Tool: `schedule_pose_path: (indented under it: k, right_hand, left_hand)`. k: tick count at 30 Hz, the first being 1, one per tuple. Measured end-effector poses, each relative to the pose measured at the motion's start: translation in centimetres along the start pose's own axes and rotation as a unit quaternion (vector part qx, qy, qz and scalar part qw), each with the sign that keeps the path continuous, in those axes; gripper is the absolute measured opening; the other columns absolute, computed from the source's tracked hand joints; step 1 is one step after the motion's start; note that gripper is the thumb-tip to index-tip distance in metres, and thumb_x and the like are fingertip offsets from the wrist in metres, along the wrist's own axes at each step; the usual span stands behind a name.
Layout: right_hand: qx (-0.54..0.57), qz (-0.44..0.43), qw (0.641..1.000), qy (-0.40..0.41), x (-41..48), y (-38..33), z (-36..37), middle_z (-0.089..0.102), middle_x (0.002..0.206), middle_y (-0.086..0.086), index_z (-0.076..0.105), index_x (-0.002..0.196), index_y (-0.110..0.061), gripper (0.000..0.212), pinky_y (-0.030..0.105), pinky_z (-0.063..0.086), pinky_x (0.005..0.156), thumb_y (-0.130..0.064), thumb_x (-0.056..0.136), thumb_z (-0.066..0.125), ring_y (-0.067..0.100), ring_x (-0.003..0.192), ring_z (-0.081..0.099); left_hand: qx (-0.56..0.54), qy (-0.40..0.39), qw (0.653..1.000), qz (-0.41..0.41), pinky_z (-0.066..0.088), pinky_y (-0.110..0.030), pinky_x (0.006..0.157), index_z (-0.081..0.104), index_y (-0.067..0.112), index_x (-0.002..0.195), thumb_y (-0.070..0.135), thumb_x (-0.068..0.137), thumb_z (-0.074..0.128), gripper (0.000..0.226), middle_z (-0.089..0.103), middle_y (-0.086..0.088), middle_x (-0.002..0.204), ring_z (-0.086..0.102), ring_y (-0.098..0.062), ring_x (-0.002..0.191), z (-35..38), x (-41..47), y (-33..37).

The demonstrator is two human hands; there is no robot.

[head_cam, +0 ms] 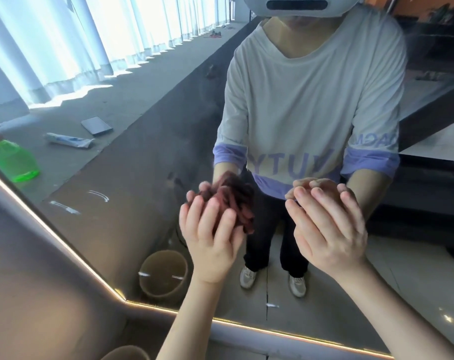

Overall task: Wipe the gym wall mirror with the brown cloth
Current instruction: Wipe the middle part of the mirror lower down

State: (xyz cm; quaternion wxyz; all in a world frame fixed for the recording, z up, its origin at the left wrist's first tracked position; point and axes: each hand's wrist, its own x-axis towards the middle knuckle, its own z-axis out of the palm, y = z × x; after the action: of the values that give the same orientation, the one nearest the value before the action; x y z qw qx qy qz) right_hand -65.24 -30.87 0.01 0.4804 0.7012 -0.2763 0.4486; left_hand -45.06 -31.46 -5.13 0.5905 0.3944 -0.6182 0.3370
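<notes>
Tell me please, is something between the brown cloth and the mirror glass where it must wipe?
Nothing visible blocks it. The brown cloth sits bunched in the left hand, right in front of the mirror. The right hand is beside it, empty, not between cloth and glass.

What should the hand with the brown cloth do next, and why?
Probably press the bunched brown cloth flat on the mirror and start rubbing. The left hand grips it right at the glass; the right hand is empty.
</notes>
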Motion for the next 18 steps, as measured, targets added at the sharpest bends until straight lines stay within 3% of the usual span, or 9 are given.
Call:
schedule_pose_path:
  k: [5,11,13,16,18]
  right_hand:
    - [-0.003,0.0,1.0,-0.008,0.2,-0.1,0.0,0.058,0.127,0.002,0.062,0.119,-0.015,0.024,0.041,0.032,0.111,-0.013,0.101,0.048,0.02,0.126,0.045]
    - [0.006,0.007,1.0,-0.008,0.5,-0.1,-0.1,0.058,0.126,0.002,0.063,0.118,-0.014,0.023,0.041,0.032,0.112,-0.013,0.101,0.047,0.02,0.126,0.044]
    - [0.017,0.018,0.999,-0.021,0.5,-0.3,-0.4,0.057,0.127,0.003,0.062,0.118,-0.014,0.025,0.041,0.03,0.114,-0.011,0.099,0.047,0.02,0.127,0.044]
    - [0.052,0.041,0.997,-0.036,1.2,-1.3,-0.7,0.056,0.129,0.005,0.061,0.117,-0.013,0.028,0.041,0.026,0.117,-0.008,0.092,0.048,0.021,0.127,0.045]
    - [0.073,0.034,0.996,-0.028,2.6,-2.1,-0.1,0.056,0.13,0.005,0.061,0.116,-0.013,0.028,0.041,0.025,0.119,-0.009,0.092,0.047,0.021,0.127,0.046]
  left_hand:
    - [0.006,0.03,0.988,-0.151,0.024,-0.056,0.116,0.024,0.014,0.139,0.022,0.102,0.04,0.041,0.026,-0.015,0.146,0.027,-0.038,0.136,-1.0,1.4,-1.7]
    - [-0.006,-0.029,0.999,-0.026,0.017,-0.047,0.121,0.027,0.014,0.136,0.036,0.104,0.042,0.042,0.023,-0.011,0.146,0.028,-0.036,0.136,-0.3,0.7,0.4]
    - [0.002,-0.004,0.994,-0.108,0.019,-0.048,0.119,0.026,0.013,0.138,0.034,0.104,0.042,0.044,0.026,-0.016,0.147,0.029,-0.037,0.137,-0.6,0.1,-0.8]
    - [0.004,0.073,0.941,-0.33,0.017,-0.04,0.12,0.025,0.006,0.144,0.025,0.104,0.041,0.048,0.026,-0.038,0.147,0.026,-0.038,0.14,-1.4,0.0,-2.1]
    - [-0.004,0.076,0.936,-0.343,0.016,-0.042,0.12,0.023,0.006,0.145,0.023,0.104,0.039,0.048,0.022,-0.039,0.148,0.024,-0.04,0.14,-1.5,-0.1,-1.6]
